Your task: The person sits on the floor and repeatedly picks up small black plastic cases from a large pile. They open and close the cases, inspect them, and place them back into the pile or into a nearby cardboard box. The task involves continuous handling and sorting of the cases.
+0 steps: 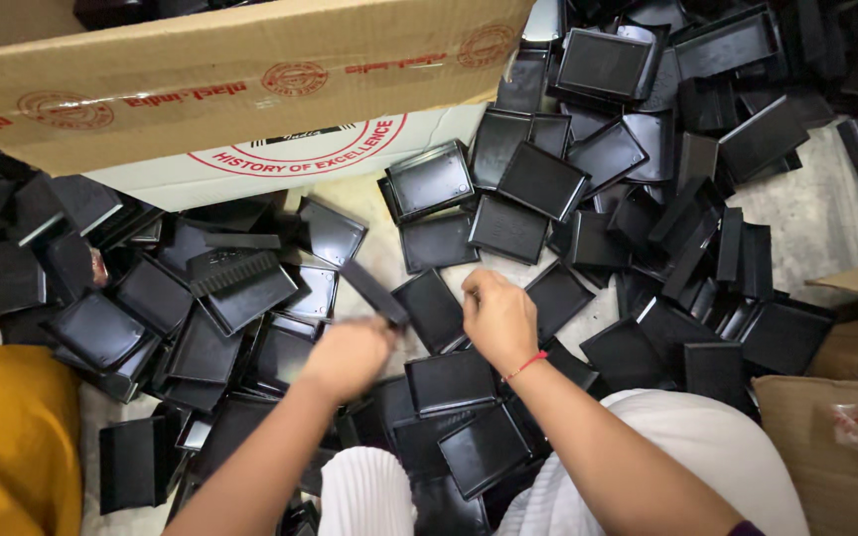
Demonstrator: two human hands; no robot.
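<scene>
Far left we've got a yellow cloth (7, 437) bunched by the black plastic trays (250, 298), dumped loose rather than stacked, likely just tipped out to work through. Our left hand (348, 355) is closed around one tray piece (373, 292), held up edge-on above the heap. Our right hand (499, 320) rests on the pile with fingers curled down; can't tell if it's actually pinching anything. A cardboard box (201, 79) leans over the top. Underneath it's a pale stone floor (826, 213), and at far right a brown carton (846, 447).
</scene>
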